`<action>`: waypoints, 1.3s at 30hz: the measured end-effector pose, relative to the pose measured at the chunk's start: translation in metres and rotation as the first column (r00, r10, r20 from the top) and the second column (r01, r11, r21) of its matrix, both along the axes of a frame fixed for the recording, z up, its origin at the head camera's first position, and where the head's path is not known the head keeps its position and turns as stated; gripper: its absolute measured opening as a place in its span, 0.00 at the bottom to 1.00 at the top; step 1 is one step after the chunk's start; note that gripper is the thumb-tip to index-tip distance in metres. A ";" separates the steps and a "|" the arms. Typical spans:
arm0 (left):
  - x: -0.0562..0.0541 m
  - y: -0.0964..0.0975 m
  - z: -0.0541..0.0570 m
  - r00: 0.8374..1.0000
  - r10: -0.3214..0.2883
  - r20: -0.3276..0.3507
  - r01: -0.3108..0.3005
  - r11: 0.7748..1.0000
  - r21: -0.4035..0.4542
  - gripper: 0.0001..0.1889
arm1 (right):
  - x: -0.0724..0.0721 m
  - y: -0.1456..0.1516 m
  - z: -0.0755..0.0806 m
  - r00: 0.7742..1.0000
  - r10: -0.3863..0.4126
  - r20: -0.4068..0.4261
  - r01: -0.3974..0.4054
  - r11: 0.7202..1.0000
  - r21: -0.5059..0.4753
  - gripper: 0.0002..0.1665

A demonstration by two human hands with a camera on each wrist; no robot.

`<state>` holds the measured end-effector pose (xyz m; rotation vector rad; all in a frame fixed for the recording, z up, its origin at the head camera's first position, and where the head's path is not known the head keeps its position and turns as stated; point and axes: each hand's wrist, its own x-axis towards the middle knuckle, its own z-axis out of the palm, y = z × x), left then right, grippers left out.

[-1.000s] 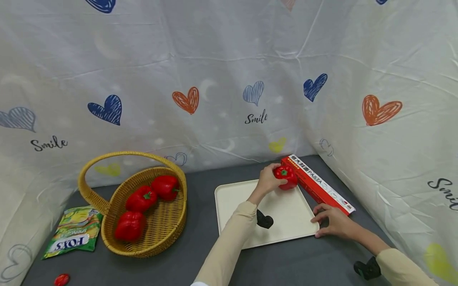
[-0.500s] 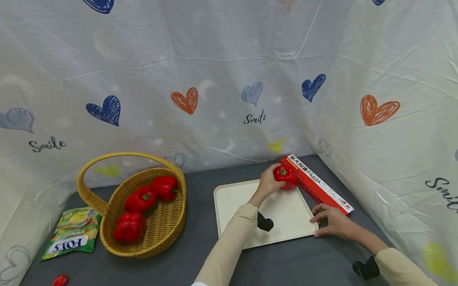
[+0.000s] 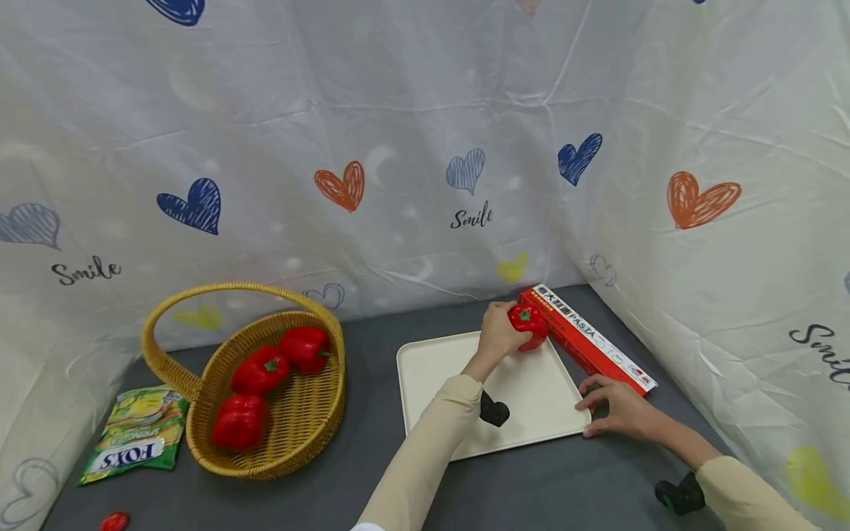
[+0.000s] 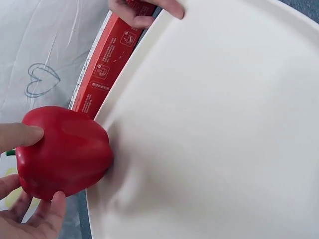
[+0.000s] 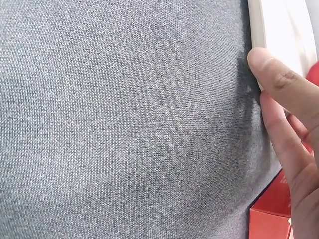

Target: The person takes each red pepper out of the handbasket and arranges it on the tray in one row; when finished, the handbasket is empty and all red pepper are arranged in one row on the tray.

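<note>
My left hand (image 3: pixel 499 335) grips a red bell pepper (image 3: pixel 527 326) at the far right corner of a cream rectangular tray (image 3: pixel 544 402). In the left wrist view, thumb and fingers spread around the pepper (image 4: pixel 70 154), its green stem pointing left and its base overlapping the tray's rim (image 4: pixel 92 209). My right hand (image 3: pixel 620 409) holds the tray's near right corner. Seen from the right wrist, the thumb lies against one side of the corner and a finger against the other, with the remaining fingers partly hidden.
A red pasta box (image 3: pixel 591 339) lies along the tray's right side, close to the curtain. Left of the tray stands a yellow wicker basket (image 3: pixel 312 420) with a tall handle and three red peppers (image 3: pixel 262 369). Further left are a green Fox's bag (image 3: pixel 136 435) and a small red item (image 3: pixel 115 521).
</note>
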<state>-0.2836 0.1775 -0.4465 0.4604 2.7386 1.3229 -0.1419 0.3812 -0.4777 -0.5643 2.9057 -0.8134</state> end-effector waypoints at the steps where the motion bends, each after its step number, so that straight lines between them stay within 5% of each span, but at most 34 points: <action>1: 0.000 0.000 0.000 1.000 -0.003 -0.008 0.003 1.000 -0.005 0.34 | 0.000 0.000 0.000 1.000 0.004 0.000 -0.004 1.000 0.000 0.23; 10: 0.000 -0.005 -0.001 0.996 -0.085 -0.008 0.085 0.995 0.055 0.33 | 0.000 -0.001 0.001 1.000 0.012 0.008 -0.012 1.000 -0.011 0.23; 19: 0.000 -0.007 -0.005 0.995 -0.097 0.015 0.093 0.986 0.141 0.33 | 0.000 0.001 0.000 1.000 0.005 -0.005 -0.005 1.000 -0.008 0.23; 29: -0.002 -0.005 -0.012 0.991 -0.123 -0.047 0.130 0.975 0.183 0.33 | 0.001 0.000 0.000 1.000 0.000 -0.014 0.000 1.000 0.004 0.23; 39: -0.004 -0.007 -0.013 0.992 -0.127 0.024 0.117 0.960 0.253 0.34 | 0.000 0.000 0.000 1.000 -0.007 0.002 0.007 1.000 0.011 0.23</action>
